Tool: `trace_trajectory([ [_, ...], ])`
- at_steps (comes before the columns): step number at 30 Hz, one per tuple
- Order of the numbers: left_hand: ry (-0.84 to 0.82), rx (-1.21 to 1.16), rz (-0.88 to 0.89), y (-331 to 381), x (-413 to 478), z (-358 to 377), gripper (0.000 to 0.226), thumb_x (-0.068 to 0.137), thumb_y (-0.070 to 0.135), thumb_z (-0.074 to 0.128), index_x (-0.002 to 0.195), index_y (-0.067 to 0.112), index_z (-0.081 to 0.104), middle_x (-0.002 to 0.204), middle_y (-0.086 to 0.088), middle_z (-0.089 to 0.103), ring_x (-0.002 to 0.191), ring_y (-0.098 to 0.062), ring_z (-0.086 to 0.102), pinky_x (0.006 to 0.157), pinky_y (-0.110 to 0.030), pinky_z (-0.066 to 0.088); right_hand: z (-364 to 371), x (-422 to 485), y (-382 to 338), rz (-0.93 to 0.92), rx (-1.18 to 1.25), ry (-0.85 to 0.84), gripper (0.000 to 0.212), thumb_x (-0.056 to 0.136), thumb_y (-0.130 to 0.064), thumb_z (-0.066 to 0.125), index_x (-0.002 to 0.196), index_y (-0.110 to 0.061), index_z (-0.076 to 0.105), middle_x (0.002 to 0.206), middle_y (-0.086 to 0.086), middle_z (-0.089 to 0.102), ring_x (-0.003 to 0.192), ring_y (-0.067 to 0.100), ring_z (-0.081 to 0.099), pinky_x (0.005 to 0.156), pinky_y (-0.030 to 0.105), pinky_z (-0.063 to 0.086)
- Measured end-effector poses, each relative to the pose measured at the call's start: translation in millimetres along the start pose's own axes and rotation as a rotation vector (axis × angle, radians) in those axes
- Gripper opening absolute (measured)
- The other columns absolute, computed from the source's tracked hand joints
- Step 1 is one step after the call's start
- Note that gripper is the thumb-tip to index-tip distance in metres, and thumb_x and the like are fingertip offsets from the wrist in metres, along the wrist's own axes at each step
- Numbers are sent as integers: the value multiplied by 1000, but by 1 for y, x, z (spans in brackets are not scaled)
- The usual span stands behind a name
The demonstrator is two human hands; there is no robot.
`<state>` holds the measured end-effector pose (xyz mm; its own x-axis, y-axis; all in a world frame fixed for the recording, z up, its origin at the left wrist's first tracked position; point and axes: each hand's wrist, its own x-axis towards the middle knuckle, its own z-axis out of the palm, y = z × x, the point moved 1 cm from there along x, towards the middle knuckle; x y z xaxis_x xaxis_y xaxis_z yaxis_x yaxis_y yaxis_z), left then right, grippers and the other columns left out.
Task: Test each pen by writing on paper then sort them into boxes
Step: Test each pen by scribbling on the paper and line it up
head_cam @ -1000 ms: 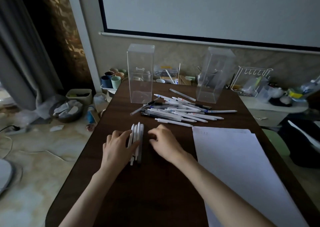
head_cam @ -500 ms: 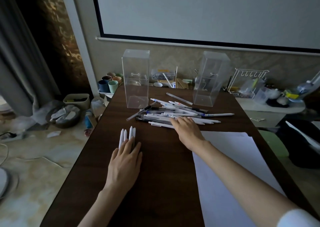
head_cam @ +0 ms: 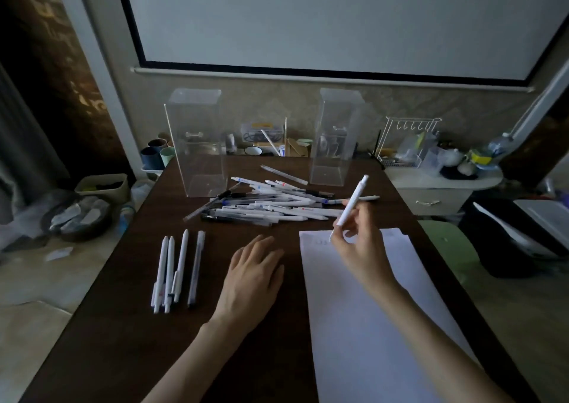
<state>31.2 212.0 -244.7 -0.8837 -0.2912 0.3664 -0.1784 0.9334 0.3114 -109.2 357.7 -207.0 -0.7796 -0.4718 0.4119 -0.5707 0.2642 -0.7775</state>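
Pen (head_cam: 353, 198): white, pinched in the right hand (head_cam: 360, 244), tilted, clicker end up and away. The tip is down at the top-left corner of the paper (head_cam: 369, 310); can't tell if it touches the sheet.

Writing: faint marks (head_cam: 320, 242) on the paper just left of the tip, too small to read. Small blue and red prints on barrels in the pile (head_cam: 271, 207), not legible either.

Right hand: thumb and fingers curled round the lower barrel, wrist over the paper. Left hand (head_cam: 252, 275): palm down on the table (head_cam: 123, 341), fingers straight and relaxed, holding nothing. It lies between the paper and the row of pens (head_cam: 177, 268).

Counts: four pens in that row, roughly parallel, one with a darker barrel. Two boxes, left clear box (head_cam: 200, 144) and right clear box (head_cam: 335, 138), both upright at the far end of the table and well apart. The pile lies in front of them, too overlapped to count.
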Motion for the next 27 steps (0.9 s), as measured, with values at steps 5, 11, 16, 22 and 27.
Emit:
trace_trajectory([
  [5, -15, -84, 91, 30, 24, 28, 30, 88, 28, 45, 109, 18, 64, 120, -5, 58, 116, -24, 51, 90, -38, 45, -8, 0, 25, -188, -88, 128, 22, 87, 2, 46, 101, -14, 53, 90, -2, 53, 80, 9, 51, 71, 12, 38],
  [11, -94, -114, 87, 24, 25, 40, 36, 89, 35, 37, 108, 20, 64, 114, 2, 58, 100, -14, 55, 83, -25, 37, 4, -4, 50, -57, -632, 194, 50, 80, -65, 43, 74, -18, 57, 77, 1, 49, 72, 22, 51, 66, 30, 35],
  [16, -116, -135, 81, 24, 26, 42, 39, 90, 35, 34, 112, 20, 63, 116, 3, 56, 102, -13, 53, 86, -25, 36, 6, -3, 49, -42, -728, 246, 66, 73, -81, 40, 54, -17, 48, 68, 1, 45, 69, 23, 47, 65, 33, 30],
  [22, -136, -142, 79, 24, 27, 41, 37, 89, 34, 36, 112, 19, 61, 115, 2, 56, 101, -15, 54, 84, -28, 40, 7, -1, 48, -58, -757, 275, 49, 72, -60, 49, 55, -15, 55, 65, 3, 47, 66, 26, 50, 65, 33, 32],
  [27, -150, -139, 134, 29, 27, 36, 40, 91, 37, 37, 121, 20, 57, 129, -1, 53, 123, -23, 46, 97, -34, 35, 5, -3, 46, -123, -653, 248, 60, 76, -74, 48, 75, -15, 60, 80, 3, 52, 73, 20, 52, 65, 32, 37],
])
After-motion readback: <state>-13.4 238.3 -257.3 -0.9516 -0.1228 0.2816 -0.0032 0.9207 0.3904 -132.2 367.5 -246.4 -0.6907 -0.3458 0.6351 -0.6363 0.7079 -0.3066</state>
